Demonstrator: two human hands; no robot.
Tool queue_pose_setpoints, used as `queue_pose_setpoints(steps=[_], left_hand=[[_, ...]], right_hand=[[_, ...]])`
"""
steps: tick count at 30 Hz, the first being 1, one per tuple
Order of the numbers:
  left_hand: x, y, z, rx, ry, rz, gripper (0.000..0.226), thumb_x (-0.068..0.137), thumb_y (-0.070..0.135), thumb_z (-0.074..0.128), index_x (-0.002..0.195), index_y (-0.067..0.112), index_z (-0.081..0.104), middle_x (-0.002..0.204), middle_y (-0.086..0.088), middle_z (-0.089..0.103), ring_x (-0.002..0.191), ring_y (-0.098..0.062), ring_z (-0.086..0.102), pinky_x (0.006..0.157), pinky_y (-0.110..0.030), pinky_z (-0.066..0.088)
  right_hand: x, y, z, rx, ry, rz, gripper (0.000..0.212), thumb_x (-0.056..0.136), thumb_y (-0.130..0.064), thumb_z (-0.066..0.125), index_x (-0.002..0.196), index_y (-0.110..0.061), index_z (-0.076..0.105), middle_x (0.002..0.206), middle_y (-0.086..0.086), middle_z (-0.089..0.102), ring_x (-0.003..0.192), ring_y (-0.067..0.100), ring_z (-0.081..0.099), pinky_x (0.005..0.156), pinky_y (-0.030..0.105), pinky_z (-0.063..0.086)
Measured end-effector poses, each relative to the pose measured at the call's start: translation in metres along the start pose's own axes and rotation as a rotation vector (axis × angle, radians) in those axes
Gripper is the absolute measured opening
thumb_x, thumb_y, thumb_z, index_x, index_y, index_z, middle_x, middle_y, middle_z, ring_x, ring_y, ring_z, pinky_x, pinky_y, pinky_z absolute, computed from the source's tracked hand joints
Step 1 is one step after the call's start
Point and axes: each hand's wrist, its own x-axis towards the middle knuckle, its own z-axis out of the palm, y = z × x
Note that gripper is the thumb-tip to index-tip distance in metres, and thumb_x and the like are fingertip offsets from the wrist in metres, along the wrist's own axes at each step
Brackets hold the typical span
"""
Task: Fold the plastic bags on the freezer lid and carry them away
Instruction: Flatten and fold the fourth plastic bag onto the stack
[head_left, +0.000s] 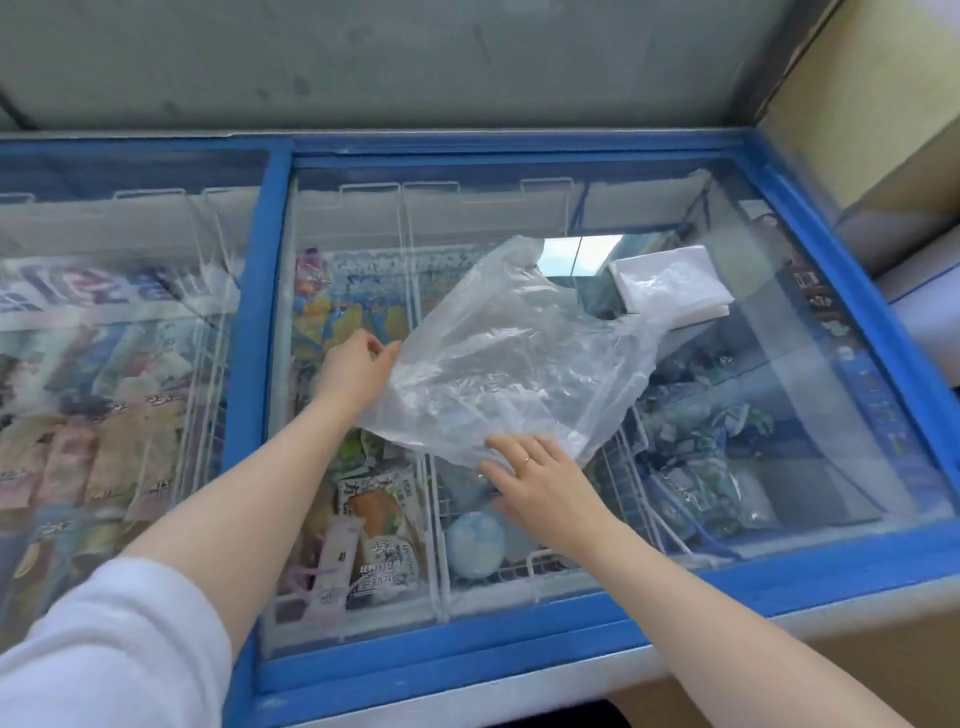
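Bag long axis diagonal, handles far-right

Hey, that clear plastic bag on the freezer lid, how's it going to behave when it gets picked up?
The clear plastic bag is probably floppy: it crumples and sags where the left hand pinches its edge. It looks thin and see-through, so likely very light. On the smooth glass lid it may slide; the right hand lies flat on it.

Small shop: blue-framed chest freezer with sliding glass lids, wire baskets inside sorting packaged ice creams for sale.
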Motion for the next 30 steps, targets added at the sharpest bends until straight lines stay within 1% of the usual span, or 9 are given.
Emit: queue_pose_setpoints(steps=[2, 5, 10, 15, 19, 22, 25, 27, 30], left_hand=[[-0.009, -0.005, -0.001, 0.000, -0.071, -0.070, 0.042, 0.089, 0.055, 0.046, 0.083, 0.014, 0.047, 0.074, 0.002, 0.048, 0.069, -0.018, 0.047, 0.055, -0.032, 0.032], [-0.033, -0.010, -0.001, 0.050, -0.207, -0.152, 0.055, 0.081, 0.067, 0.047, 0.068, 0.014, 0.041, 0.062, 0.000, 0.041, 0.055, -0.016, 0.041, 0.049, -0.029, 0.027], [-0.064, -0.011, 0.018, -0.162, -0.315, -0.130, 0.025, 0.090, 0.031, 0.058, 0.097, 0.007, 0.060, 0.089, -0.010, 0.068, 0.066, -0.021, 0.065, 0.063, -0.033, 0.055], [-0.070, -0.003, 0.025, -0.373, -0.226, -0.125, 0.020, 0.092, 0.028, 0.056, 0.096, 0.010, 0.055, 0.073, -0.006, 0.056, 0.048, -0.014, 0.048, 0.045, -0.025, 0.039], [-0.057, -0.001, 0.015, -0.585, -0.180, -0.189, 0.018, 0.090, 0.024, 0.060, 0.092, 0.006, 0.058, 0.072, -0.005, 0.050, 0.050, -0.014, 0.039, 0.044, -0.023, 0.033], [-0.044, 0.004, 0.004, -0.564, -0.055, -0.146, 0.023, 0.089, 0.021, 0.061, 0.103, 0.005, 0.055, 0.089, -0.011, 0.058, 0.058, -0.015, 0.048, 0.049, -0.022, 0.042], [-0.035, 0.006, -0.001, -0.508, 0.041, -0.086, 0.055, 0.087, 0.015, 0.064, 0.134, 0.013, 0.036, 0.126, -0.011, 0.049, 0.101, -0.022, 0.055, 0.083, -0.029, 0.045], [-0.037, 0.005, -0.003, -0.335, 0.100, 0.038, 0.070, 0.088, 0.009, 0.061, 0.145, 0.016, 0.020, 0.146, -0.010, 0.028, 0.131, -0.024, 0.034, 0.106, -0.035, 0.032], [-0.058, 0.003, 0.006, 0.009, 0.212, 0.343, 0.057, 0.090, 0.010, 0.056, 0.141, 0.007, 0.031, 0.151, -0.014, 0.018, 0.139, -0.029, 0.017, 0.114, -0.041, 0.016]], right_hand=[[-0.005, 0.000, 0.002, 0.039, 0.070, 0.080, 0.064, 0.061, -0.017, 0.085, 0.112, -0.010, 0.046, 0.124, 0.014, 0.043, 0.109, 0.026, 0.048, 0.087, 0.032, 0.049], [-0.007, 0.004, -0.007, 0.144, 0.146, 0.282, 0.061, 0.076, -0.023, 0.077, 0.120, -0.020, 0.034, 0.137, 0.014, 0.037, 0.120, 0.025, 0.050, 0.094, 0.030, 0.046], [-0.031, 0.013, -0.004, 0.271, 0.350, 0.683, 0.061, 0.072, -0.021, 0.079, 0.119, -0.009, 0.043, 0.132, 0.015, 0.036, 0.120, 0.035, 0.043, 0.097, 0.043, 0.041], [-0.040, 0.011, -0.016, 0.682, 0.497, 0.981, 0.015, 0.087, -0.019, 0.064, 0.089, -0.009, 0.054, 0.084, 0.004, 0.053, 0.075, 0.018, 0.049, 0.066, 0.024, 0.034], [-0.042, 0.018, -0.024, 0.766, 0.615, 0.954, 0.015, 0.088, -0.009, 0.061, 0.075, -0.009, 0.055, 0.071, 0.008, 0.054, 0.065, 0.017, 0.046, 0.062, 0.031, 0.036], [-0.052, 0.010, -0.024, 0.700, 0.528, 0.833, 0.010, 0.084, -0.002, 0.060, 0.075, -0.007, 0.059, 0.076, 0.008, 0.059, 0.074, 0.023, 0.052, 0.067, 0.032, 0.041], [-0.052, -0.018, -0.019, 0.588, 0.173, 0.395, 0.015, 0.081, -0.007, 0.059, 0.092, -0.012, 0.067, 0.092, 0.003, 0.068, 0.088, 0.023, 0.060, 0.078, 0.038, 0.050], [-0.045, -0.037, -0.015, 0.718, -0.217, 0.234, 0.038, 0.088, -0.010, 0.057, 0.125, -0.020, 0.057, 0.119, -0.003, 0.063, 0.106, 0.012, 0.055, 0.092, 0.029, 0.045], [-0.038, -0.029, -0.016, 0.764, -0.054, 0.328, 0.043, 0.088, -0.010, 0.059, 0.130, -0.018, 0.051, 0.115, -0.001, 0.061, 0.100, 0.010, 0.054, 0.090, 0.034, 0.048]])
